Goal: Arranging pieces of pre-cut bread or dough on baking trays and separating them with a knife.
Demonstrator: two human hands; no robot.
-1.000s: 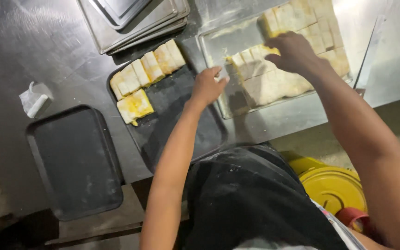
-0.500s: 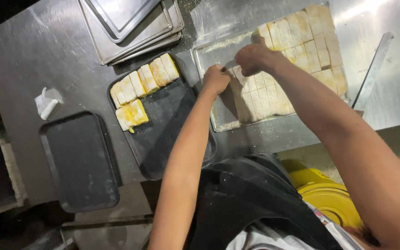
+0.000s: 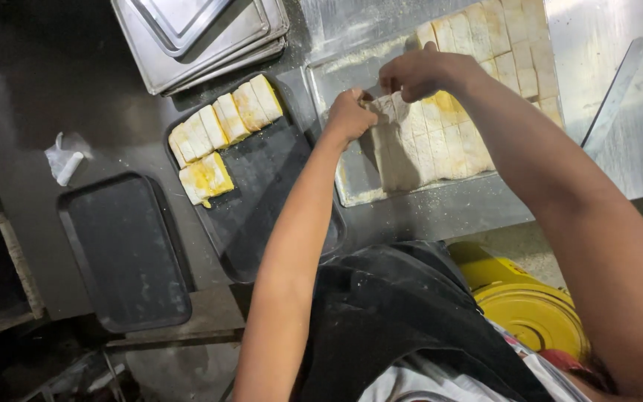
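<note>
Both hands share one pale rectangular slice [image 3: 386, 108] — the left hand [image 3: 347, 117] has its grip closed on the slice's left end, the right hand [image 3: 420, 73] pinches the top. It hangs just above the cut pale slab [image 3: 452, 134] in the shallow metal tray [image 3: 351, 190] — beside the dark tray [image 3: 262, 201] on the steel tabletop [image 3: 39, 97].

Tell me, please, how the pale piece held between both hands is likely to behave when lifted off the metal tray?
The pale piece probably feels soft and a bit floppy: the left hand and right hand pinch it together. It looks light for its size. Likely fragile too, since crumbs lie along the metal tray, and the cut pieces on the black tray seem crumbly.
</note>
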